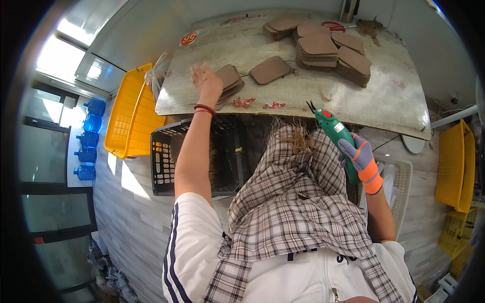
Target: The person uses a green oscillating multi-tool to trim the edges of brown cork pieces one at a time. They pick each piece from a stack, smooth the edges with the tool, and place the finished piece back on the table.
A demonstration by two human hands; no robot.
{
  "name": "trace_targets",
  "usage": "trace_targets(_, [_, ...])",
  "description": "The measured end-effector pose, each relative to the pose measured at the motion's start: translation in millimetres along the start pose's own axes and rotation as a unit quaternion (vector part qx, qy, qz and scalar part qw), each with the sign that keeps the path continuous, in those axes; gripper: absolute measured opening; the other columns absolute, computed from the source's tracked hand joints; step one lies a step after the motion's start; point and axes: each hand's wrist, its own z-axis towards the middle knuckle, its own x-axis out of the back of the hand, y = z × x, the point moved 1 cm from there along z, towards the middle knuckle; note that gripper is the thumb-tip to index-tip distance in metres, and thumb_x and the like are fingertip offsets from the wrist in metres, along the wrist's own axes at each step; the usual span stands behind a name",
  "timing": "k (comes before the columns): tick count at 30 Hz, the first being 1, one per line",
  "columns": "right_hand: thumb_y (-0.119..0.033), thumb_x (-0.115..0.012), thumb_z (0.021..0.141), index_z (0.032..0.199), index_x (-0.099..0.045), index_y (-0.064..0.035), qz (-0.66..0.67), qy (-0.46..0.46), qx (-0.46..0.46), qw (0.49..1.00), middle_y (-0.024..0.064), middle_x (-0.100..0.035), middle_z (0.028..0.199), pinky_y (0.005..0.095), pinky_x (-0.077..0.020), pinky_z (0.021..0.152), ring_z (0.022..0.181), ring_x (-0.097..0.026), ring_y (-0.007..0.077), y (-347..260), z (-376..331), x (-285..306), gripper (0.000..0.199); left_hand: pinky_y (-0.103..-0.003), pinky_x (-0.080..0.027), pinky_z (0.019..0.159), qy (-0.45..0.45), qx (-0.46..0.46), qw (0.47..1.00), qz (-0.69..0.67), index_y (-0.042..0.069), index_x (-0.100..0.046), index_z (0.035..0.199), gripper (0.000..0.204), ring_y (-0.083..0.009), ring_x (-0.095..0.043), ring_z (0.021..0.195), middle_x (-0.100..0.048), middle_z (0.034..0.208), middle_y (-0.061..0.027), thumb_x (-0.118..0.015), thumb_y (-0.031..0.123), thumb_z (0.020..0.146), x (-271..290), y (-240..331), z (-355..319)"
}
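Green cutter (331,126) in the gloved right hand (357,154)

Red-buttoned, with dark forked blades, it sits at the bench's (202,55) near edge, fingers wrapped round its handle. The bare left hand (207,85), fingers loosely spread, is beside stacked brown pieces (230,80); contact is unclear. The glove hides part of the handle.

Signs: a red sticker (189,39) is showing bold digits near the far left corner of the worktable (227,43) | a small white label (339,127) is sitting on the green power tool (332,134), its print blurring beyond reading | dark lettering (348,258) is running across the white jacket (288,280), the checked apron (298,227) partly covering it
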Motion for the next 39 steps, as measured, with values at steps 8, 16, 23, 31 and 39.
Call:
trace_targets(8, [-0.028,-0.066,0.085,0.105,-0.052,0.0016,0.012,0.007,-0.008,1.0,0.0055,-0.056,0.068,0.0253,-0.0471,0.045,0.051,-0.056,0.012,7,3,2,0.038,-0.05,-0.009,0.112,-0.213,-0.179,0.956,0.093,0.0,-0.05,0.126,0.06,-0.0313,-0.015,0.138,-0.037,0.14,-0.015,-0.056,0.043,0.085,-36,128,-11])
trace_targets(16, [-0.025,-0.067,0.084,0.102,-0.053,0.0011,0.028,0.033,-0.017,0.999,0.0048,-0.057,0.068,0.0243,-0.0454,0.044,0.049,-0.055,0.0113,12,0,9,0.035,-0.051,-0.023,0.103,-0.146,-0.061,0.975,-0.156,-0.002,-0.053,0.114,0.059,-0.0344,-0.035,0.124,-0.052,0.121,-0.0183,-0.077,0.027,0.068,-2,154,-55])
trace_targets(23, [-0.026,-0.068,0.083,0.101,-0.053,0.0005,0.049,0.046,0.002,0.998,0.0048,-0.057,0.067,0.0241,-0.0442,0.043,0.048,-0.054,0.0108,10,1,5,0.035,-0.036,-0.046,0.087,-0.206,0.188,0.577,-0.767,0.001,-0.054,0.112,0.035,-0.0245,-0.057,0.101,-0.059,0.112,-0.0148,-0.065,-0.003,0.079,3,161,-93])
trace_targets(31, [-0.027,-0.068,0.083,0.104,-0.053,0.0014,0.075,0.072,0.024,0.994,0.0049,-0.056,0.063,0.0238,-0.0436,0.043,0.047,-0.053,0.0098,1,-4,0,0.038,-0.04,-0.045,0.097,-0.137,0.278,0.222,-0.925,0.006,-0.051,0.114,0.036,-0.0247,-0.054,0.108,-0.057,0.114,-0.0069,-0.063,-0.005,0.081,22,210,-135])
trace_targets(39, [-0.028,-0.067,0.084,0.1,-0.055,-0.0033,0.086,0.089,0.028,0.992,0.0051,-0.058,0.063,0.0234,-0.0448,0.043,0.046,-0.054,0.0096,-9,-10,-5,0.031,-0.038,-0.045,0.097,-0.135,0.297,0.197,-0.925,0.007,-0.049,0.116,0.038,-0.0243,-0.054,0.108,-0.056,0.115,-0.0069,-0.061,-0.005,0.082,21,226,-146])
